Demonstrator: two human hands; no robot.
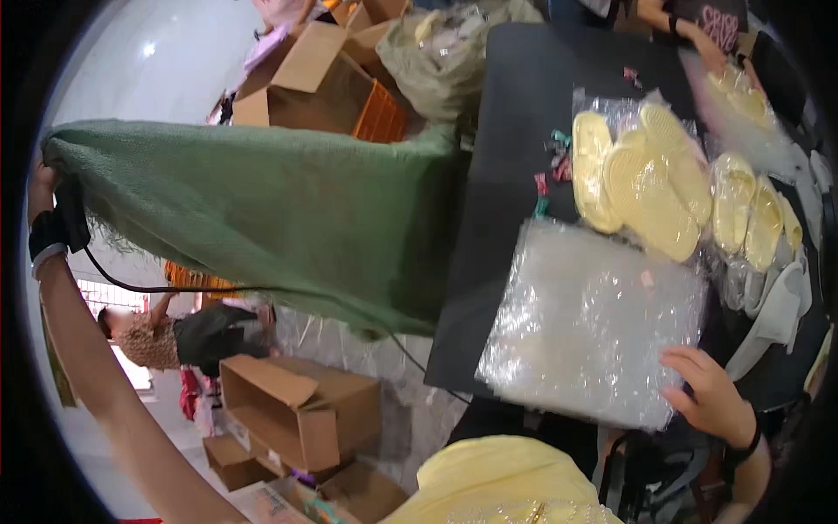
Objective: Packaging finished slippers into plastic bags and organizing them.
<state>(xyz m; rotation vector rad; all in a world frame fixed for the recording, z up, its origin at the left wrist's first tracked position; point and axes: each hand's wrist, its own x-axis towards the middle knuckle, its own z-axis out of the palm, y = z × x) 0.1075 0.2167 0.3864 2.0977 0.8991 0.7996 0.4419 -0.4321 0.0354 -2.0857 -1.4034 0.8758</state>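
Note:
At the far left my left hand (44, 182) is raised and closed on the top corner of a large green woven sack (262, 210). The sack stretches across toward the table, and its lower part hangs beside the table's left edge. My right hand (711, 395) lies with fingers apart on the right edge of a stack of clear plastic bags (594, 323). Beyond that stack, several pale yellow slippers (650, 188) lie in clear wrapping. Another wrapped pair of yellow slippers (751, 210) sits to their right, next to white slipper-shaped pieces (772, 319).
The black table (524, 79) carries small red and green bits (559, 157). A co-worker's hand (711, 57) holds bagged yellow slippers at the far right. Cardboard boxes (305, 406) and an orange crate (380, 112) stand left of the table. A black cable (218, 288) runs from my left wrist.

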